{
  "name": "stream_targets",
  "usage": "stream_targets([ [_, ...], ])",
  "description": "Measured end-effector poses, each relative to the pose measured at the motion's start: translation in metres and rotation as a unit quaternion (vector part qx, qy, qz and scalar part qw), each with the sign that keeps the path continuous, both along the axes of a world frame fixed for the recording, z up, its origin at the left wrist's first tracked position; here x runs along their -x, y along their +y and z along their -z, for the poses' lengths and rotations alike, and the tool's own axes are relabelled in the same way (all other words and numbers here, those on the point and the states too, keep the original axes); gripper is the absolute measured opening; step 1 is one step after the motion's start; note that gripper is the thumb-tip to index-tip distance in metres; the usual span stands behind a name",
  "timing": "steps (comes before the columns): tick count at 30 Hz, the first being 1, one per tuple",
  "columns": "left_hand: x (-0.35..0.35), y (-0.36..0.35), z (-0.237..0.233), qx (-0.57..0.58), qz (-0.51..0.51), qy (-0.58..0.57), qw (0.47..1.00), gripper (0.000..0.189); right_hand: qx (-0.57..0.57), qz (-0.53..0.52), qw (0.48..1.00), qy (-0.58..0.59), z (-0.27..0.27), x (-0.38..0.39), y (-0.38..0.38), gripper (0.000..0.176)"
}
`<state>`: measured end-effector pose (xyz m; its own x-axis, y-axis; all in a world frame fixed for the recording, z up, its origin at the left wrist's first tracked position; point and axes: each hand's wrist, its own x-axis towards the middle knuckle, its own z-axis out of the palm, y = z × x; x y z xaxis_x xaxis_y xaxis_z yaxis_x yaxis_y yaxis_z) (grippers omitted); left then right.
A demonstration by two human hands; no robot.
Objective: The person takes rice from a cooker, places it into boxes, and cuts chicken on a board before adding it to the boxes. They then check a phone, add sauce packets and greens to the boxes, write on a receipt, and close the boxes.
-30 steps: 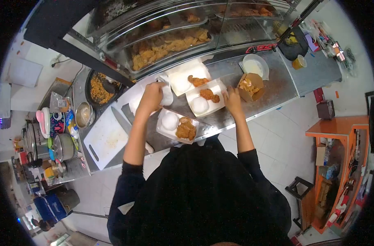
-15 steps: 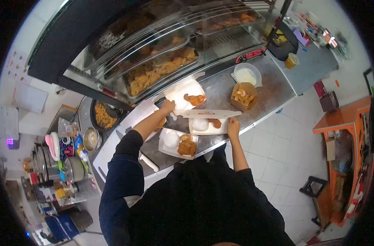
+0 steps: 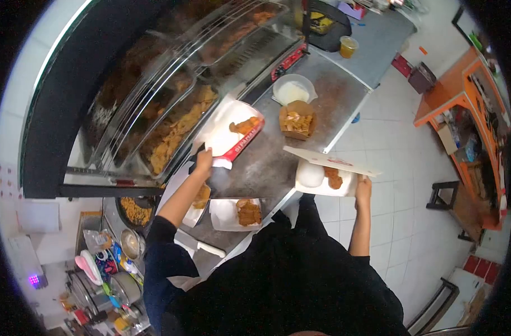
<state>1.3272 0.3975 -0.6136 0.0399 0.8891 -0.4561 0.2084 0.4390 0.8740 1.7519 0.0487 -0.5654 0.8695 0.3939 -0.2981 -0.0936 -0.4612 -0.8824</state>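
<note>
My right hand (image 3: pixel 363 191) is closed on the right side of a white takeaway box (image 3: pixel 345 190), held at the counter's front edge. Its lid (image 3: pixel 334 162) stands partly raised; a ball of rice (image 3: pixel 310 174) and fried chicken (image 3: pixel 334 178) show inside. My left hand (image 3: pixel 204 161) grips the near left corner of a red-and-white takeaway box (image 3: pixel 233 147), which lies open beside the display case with a piece of fried chicken (image 3: pixel 244 125) in it. Nearer my body, another open box (image 3: pixel 224 208) carries rice and chicken. One more box (image 3: pixel 194 213) is partly covered by my left forearm.
A glass food warmer (image 3: pixel 183 84) borders the back of the counter. Toward the right are a brown box of chicken (image 3: pixel 298 120) and a white bowl (image 3: pixel 294 89). A white-handled knife (image 3: pixel 211 248) lies near the front edge. Left sit a dark pan (image 3: pixel 135 211) and a metal bowl (image 3: pixel 132 244).
My right hand has carried the lidded box rightward, away from the others, to the counter's edge. My left hand has closed on the red-and-white box. The view has turned.
</note>
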Motion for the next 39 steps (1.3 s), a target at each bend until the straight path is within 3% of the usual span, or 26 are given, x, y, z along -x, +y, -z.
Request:
stream_targets([
  [4, -0.019, -0.025, -0.073, -0.005, 0.03, -0.045, 0.999, 0.032, -0.022, 0.036, 0.996, 0.085, -0.022, -0.044, -0.046, 0.045],
  [9, -0.074, -0.046, -0.168, -0.023, 0.13, 0.032, 0.991, 0.034, -0.04, 0.121, 0.984, 0.122, -0.046, -0.107, -0.087, 0.052],
  [12, -0.146, -0.054, -0.216, -0.012, 0.188, 0.021, 0.982, 0.036, -0.039, 0.139, 0.983, 0.111, -0.045, -0.167, -0.115, 0.054],
  [14, -0.205, -0.06, -0.223, -0.011, 0.222, 0.011, 0.975, 0.037, -0.043, 0.154, 0.983, 0.094, -0.042, -0.215, -0.129, 0.055],
  [18, -0.323, -0.062, -0.206, -0.022, 0.333, 0.058, 0.941, 0.042, -0.034, 0.165, 0.983, 0.071, -0.034, -0.29, -0.139, 0.05],
  [20, -0.384, -0.056, -0.147, -0.045, 0.314, 0.036, 0.948, 0.042, -0.023, 0.167, 0.984, 0.061, -0.037, -0.317, -0.131, 0.047],
  [24, -0.512, -0.062, -0.116, 0.062, 0.296, -0.07, 0.951, 0.036, -0.01, 0.141, 0.989, 0.053, -0.025, -0.371, -0.119, 0.045],
  [27, -0.599, -0.029, -0.06, 0.02, 0.275, -0.067, 0.959, 0.032, -0.043, 0.151, 0.982, 0.103, -0.02, -0.413, -0.093, 0.043],
  [30, -0.688, 0.031, 0.014, 0.045, 0.218, -0.13, 0.966, 0.034, -0.007, 0.141, 0.986, 0.085, -0.003, -0.457, -0.075, 0.04],
  [32, -0.748, 0.058, 0.004, 0.011, 0.206, -0.061, 0.977, 0.035, 0.022, 0.143, 0.984, 0.1, -0.017, -0.487, -0.046, 0.035],
  [33, -0.784, 0.1, 0.057, 0.002, 0.207, -0.05, 0.977, 0.037, 0.011, 0.128, 0.987, 0.099, -0.014, -0.507, -0.034, 0.035],
  [35, -0.837, 0.113, 0.023, -0.022, 0.168, 0.042, 0.985, 0.038, 0.039, 0.055, 0.994, 0.084, 0.004, -0.556, -0.013, 0.033],
  [36, -0.861, 0.125, 0.002, -0.035, 0.144, 0.086, 0.985, 0.038, -0.006, 0.068, 0.997, 0.024, 0.043, -0.579, -0.003, 0.032],
  [37, -0.885, 0.162, 0.058, -0.097, 0.116, 0.1, 0.983, 0.039, 0.005, 0.064, 0.997, 0.037, 0.034, -0.598, 0.021, 0.029],
  [39, -0.904, 0.174, 0.037, -0.175, 0.195, 0.195, 0.945, 0.039, 0.021, -0.003, 1.0, 0.02, 0.017, -0.627, 0.076, 0.033],
])
